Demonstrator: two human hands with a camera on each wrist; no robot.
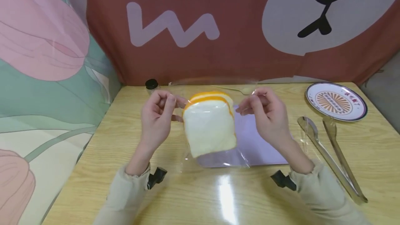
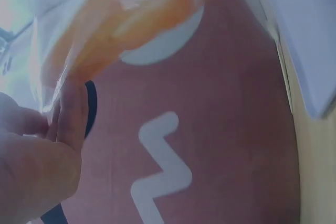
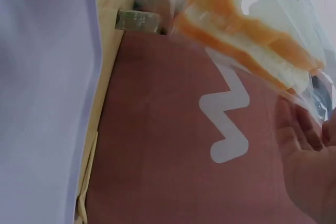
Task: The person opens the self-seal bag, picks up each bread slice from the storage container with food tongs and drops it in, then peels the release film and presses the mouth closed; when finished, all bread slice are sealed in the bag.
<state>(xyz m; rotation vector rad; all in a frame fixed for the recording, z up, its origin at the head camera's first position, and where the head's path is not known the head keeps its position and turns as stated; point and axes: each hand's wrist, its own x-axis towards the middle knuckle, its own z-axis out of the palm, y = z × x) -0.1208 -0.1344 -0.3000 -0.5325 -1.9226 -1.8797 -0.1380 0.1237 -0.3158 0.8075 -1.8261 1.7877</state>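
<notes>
Two slices of white bread (image 1: pixel 209 127) with orange crust lie inside a clear plastic bag (image 1: pixel 215 159), held up over the table. On the left, my left hand (image 1: pixel 157 114) pinches the bag's edge between thumb and fingers, beside the crust. My right hand (image 1: pixel 270 117) pinches the opposite edge of the bag. In the left wrist view, the left fingers (image 2: pixel 71 111) grip the film just under the orange crust (image 2: pixel 131 30). The right wrist view has the right hand (image 3: pixel 310 150) at the bag's edge, below the bread slices (image 3: pixel 252 30).
Beneath the bag is a light purple mat (image 1: pixel 259 141). To the right lie metal tongs (image 1: pixel 328 152), a fork-like utensil (image 1: pixel 339 148) and a patterned plate (image 1: pixel 335 101). At the back stand a black-capped jar (image 1: pixel 152 85) and a thin pale utensil (image 1: pixel 243 90), before a printed curtain (image 1: pixel 231 55).
</notes>
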